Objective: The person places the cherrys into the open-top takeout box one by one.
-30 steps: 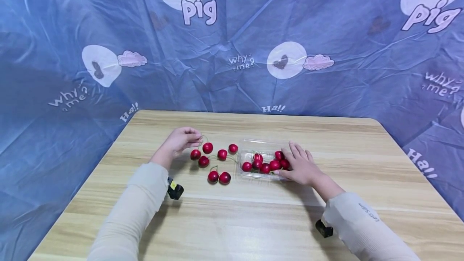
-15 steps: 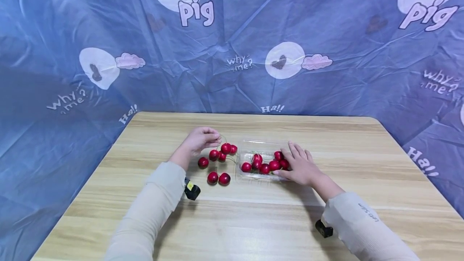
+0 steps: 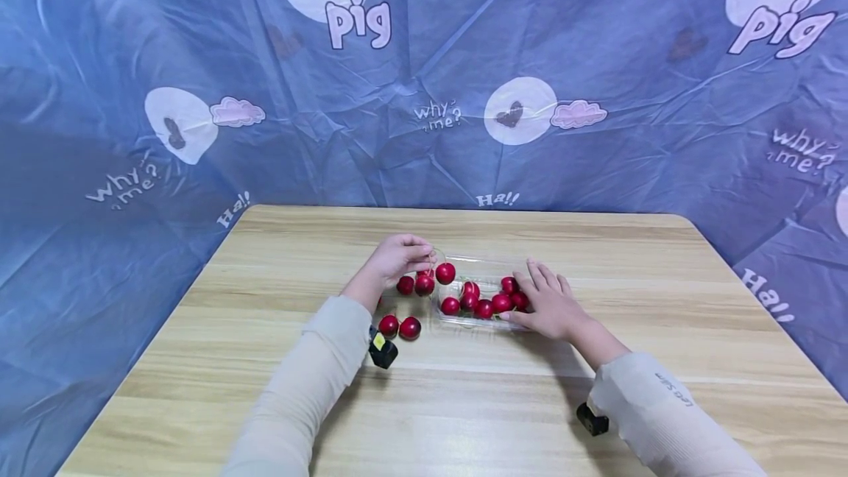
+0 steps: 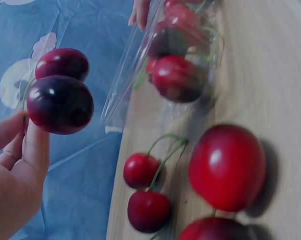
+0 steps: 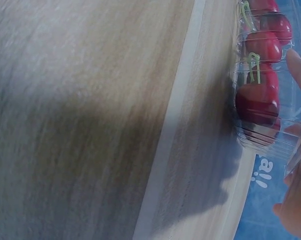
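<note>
My left hand (image 3: 397,260) pinches the thin stems of a pair of dark red cherries (image 3: 445,273) between thumb and fingertips. The pair hangs beside and partly over the left end of a clear plastic box (image 3: 486,262). In the left wrist view the two cherries (image 4: 60,105) dangle close together from the fingertips. Several more cherries (image 3: 483,308) lie inside the box. Across the box's right end rests my right hand (image 3: 546,304), fingers spread and mostly straight, thumb at the near rim. The right wrist view shows its fingers against the clear wall (image 5: 290,145).
On the wooden table (image 3: 464,403), a joined pair of cherries (image 3: 410,328) lies in front of my left hand. Another loose cherry (image 3: 405,285) sits below that hand, with others partly hidden by it. A blue printed cloth (image 3: 424,160) hangs behind the table.
My left hand has carried the pair of cherries rightward, from the table's left side past the loose cherries to the box's left end. The right hand and the box have stayed put.
</note>
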`<state>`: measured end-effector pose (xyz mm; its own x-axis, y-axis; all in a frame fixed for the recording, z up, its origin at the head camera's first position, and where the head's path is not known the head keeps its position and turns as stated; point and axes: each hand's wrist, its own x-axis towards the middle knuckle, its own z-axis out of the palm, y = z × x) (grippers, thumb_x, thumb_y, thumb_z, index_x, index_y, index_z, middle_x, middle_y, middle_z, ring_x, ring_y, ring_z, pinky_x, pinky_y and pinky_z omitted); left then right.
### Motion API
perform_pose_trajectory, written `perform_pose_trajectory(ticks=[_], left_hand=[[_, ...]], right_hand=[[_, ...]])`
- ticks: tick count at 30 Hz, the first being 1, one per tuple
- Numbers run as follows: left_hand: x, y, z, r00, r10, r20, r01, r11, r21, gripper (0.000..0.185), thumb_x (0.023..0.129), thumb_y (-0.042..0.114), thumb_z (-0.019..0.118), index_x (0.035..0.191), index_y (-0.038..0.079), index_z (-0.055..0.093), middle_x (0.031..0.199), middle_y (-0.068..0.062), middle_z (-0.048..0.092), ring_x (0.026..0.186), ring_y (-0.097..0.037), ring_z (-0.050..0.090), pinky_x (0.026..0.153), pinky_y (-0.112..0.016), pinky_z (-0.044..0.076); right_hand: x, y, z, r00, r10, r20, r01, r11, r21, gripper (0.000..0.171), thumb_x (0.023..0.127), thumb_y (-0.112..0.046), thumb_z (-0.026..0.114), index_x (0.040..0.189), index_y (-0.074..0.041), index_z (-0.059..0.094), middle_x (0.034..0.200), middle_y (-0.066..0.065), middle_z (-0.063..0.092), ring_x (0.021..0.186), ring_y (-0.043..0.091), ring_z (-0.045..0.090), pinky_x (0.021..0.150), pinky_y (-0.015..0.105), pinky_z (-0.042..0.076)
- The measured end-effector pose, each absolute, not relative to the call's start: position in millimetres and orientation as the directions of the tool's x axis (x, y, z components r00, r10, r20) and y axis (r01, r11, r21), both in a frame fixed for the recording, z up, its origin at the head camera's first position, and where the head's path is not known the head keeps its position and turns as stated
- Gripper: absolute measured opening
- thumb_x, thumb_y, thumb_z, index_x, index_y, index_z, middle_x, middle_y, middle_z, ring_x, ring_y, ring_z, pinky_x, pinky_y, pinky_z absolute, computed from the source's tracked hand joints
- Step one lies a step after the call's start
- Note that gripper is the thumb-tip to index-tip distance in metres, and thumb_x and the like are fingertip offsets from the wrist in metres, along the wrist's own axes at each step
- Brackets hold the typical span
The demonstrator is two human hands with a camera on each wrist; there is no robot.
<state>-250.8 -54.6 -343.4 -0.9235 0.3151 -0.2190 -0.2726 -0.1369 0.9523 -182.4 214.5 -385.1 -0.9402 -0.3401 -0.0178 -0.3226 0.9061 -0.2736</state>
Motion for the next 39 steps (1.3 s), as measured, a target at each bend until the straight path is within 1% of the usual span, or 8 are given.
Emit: perform_pose_trajectory(ticks=[6,10,14,18,25,30,34,39], left_hand=[[-249,-39,-348,-0.932,0.276,-0.234,-0.290,-0.182,0.940,0.012,0.082,-0.009,0.048,0.093,-0.014,0.051,0.075,-0.013,0.058,0.077,-0.025,0.060,0.076,-0.033,0.049],[-248,-31,-351,-0.930,0.273,-0.247,-0.308,-0.207,0.929,0.015,0.083,-0.008,0.049,0.096,-0.014,0.050,0.076,-0.012,0.057,0.074,-0.022,0.060,0.073,-0.030,0.051],[-247,-25,-354,-0.928,0.277,-0.249,-0.315,-0.225,0.922,0.018,0.083,-0.008,0.049,0.100,-0.015,0.049,0.078,-0.013,0.057,0.078,-0.025,0.060,0.074,-0.031,0.051],[-246,-19,-356,-0.931,0.272,-0.242,-0.312,-0.254,0.916,0.016,0.083,-0.008,0.049,0.097,-0.014,0.050,0.077,-0.013,0.057,0.084,-0.030,0.059,0.075,-0.032,0.050],[-244,-12,-358,-0.929,0.256,-0.266,-0.333,-0.268,0.904,0.012,0.082,-0.009,0.049,0.093,-0.013,0.052,0.076,-0.013,0.059,0.084,-0.030,0.059,0.077,-0.034,0.049],[-245,-6,-360,-0.922,0.260,-0.286,-0.354,-0.272,0.895,0.017,0.082,-0.008,0.049,0.098,-0.015,0.051,0.075,-0.012,0.058,0.090,-0.033,0.057,0.078,-0.034,0.049],[-245,0,-360,-0.919,0.261,-0.295,-0.364,-0.272,0.891,0.018,0.083,-0.008,0.049,0.100,-0.015,0.050,0.074,-0.012,0.057,0.081,-0.027,0.060,0.078,-0.033,0.049],[-245,7,-362,-0.919,0.246,-0.308,-0.370,-0.268,0.889,0.011,0.082,-0.008,0.049,0.093,-0.011,0.052,0.071,-0.009,0.055,0.068,-0.017,0.059,0.074,-0.029,0.051]], right_hand=[[-181,214,-388,-0.943,-0.332,-0.015,-0.315,0.908,-0.276,0.082,0.076,-0.057,0.050,0.133,-0.001,0.029,0.138,0.025,0.010,0.124,0.040,0.007,0.098,0.059,0.006],[-179,213,-388,-0.943,-0.331,-0.018,-0.314,0.909,-0.274,0.083,0.076,-0.058,0.049,0.133,-0.001,0.029,0.138,0.025,0.010,0.124,0.040,0.007,0.098,0.058,0.006],[-178,212,-387,-0.943,-0.331,-0.023,-0.312,0.910,-0.272,0.084,0.075,-0.059,0.049,0.133,-0.001,0.029,0.138,0.025,0.009,0.124,0.040,0.007,0.098,0.058,0.006],[-176,211,-386,-0.944,-0.330,-0.019,-0.312,0.909,-0.277,0.083,0.075,-0.057,0.051,0.132,0.000,0.030,0.138,0.026,0.011,0.124,0.041,0.007,0.097,0.059,0.006],[-175,208,-385,-0.943,-0.334,-0.002,-0.321,0.910,-0.263,0.080,0.076,-0.054,0.053,0.131,0.001,0.032,0.138,0.026,0.012,0.124,0.040,0.008,0.097,0.059,0.008],[-175,207,-385,-0.943,-0.333,-0.015,-0.318,0.912,-0.259,0.082,0.076,-0.057,0.051,0.131,0.001,0.031,0.138,0.026,0.011,0.124,0.041,0.008,0.097,0.059,0.007],[-175,207,-383,-0.945,-0.327,-0.017,-0.312,0.914,-0.258,0.083,0.076,-0.058,0.050,0.131,0.000,0.031,0.138,0.025,0.011,0.124,0.040,0.008,0.097,0.059,0.007],[-174,206,-383,-0.947,-0.321,-0.005,-0.309,0.915,-0.261,0.084,0.075,-0.059,0.050,0.131,0.001,0.032,0.138,0.026,0.012,0.124,0.041,0.009,0.097,0.059,0.008]])
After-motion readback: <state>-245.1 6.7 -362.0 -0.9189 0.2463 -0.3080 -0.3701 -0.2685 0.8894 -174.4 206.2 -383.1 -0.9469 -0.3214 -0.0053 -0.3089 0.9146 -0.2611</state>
